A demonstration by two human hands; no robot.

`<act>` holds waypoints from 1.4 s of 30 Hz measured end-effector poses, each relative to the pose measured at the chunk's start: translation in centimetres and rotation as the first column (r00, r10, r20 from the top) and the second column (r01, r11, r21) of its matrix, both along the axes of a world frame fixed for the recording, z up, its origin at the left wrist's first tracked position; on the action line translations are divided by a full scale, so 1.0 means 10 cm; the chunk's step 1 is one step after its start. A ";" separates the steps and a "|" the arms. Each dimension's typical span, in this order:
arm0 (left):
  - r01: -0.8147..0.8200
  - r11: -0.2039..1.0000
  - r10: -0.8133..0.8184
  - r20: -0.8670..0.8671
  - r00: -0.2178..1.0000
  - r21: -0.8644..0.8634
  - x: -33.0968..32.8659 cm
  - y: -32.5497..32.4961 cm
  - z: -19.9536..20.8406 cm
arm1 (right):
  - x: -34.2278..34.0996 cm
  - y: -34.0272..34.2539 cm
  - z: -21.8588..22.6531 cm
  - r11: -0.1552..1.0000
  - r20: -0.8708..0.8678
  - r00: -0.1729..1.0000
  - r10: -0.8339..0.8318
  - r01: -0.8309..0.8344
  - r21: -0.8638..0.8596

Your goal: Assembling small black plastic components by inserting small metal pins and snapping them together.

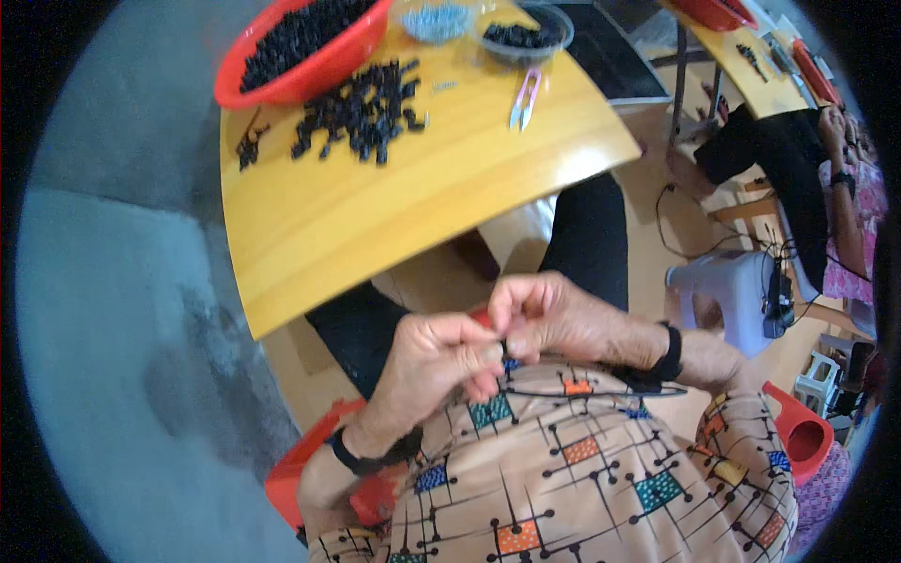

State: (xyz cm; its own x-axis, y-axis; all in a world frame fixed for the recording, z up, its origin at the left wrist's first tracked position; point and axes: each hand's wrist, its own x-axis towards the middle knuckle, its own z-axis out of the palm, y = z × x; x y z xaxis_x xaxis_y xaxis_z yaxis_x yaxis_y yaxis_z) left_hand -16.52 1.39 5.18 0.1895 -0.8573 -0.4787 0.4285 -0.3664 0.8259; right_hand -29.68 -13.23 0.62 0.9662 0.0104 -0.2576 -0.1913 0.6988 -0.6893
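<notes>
Close in front of my body, off the table's near edge, my left hand (422, 364) and my right hand (563, 321) meet fingertip to fingertip. Both are closed in a pinch around a small black piece (505, 346), mostly covered by my fingers; its exact kind is too small to make out. On the yellow table (404, 211) beyond lies a loose spread of small black parts (361, 113). A red basin (225, 89) at the far left holds many more. Pink-handled thread snips (526, 98) rest to the right of the spread, blades toward me.
Behind the spread stand a tub of small light-blue pieces (437, 21) and a clear bowl (566, 39) of black parts. A dark twisted bit (250, 145) lies at the table's left. To the right are a whitish plastic stool (718, 291), cables, and another person (849, 206) at a second table.
</notes>
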 end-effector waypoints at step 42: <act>-0.201 0.934 0.337 0.915 0.221 -0.295 1.48 -0.87 -0.61 | 1.65 -1.28 0.15 -0.249 0.299 0.954 0.000 0.290 -0.924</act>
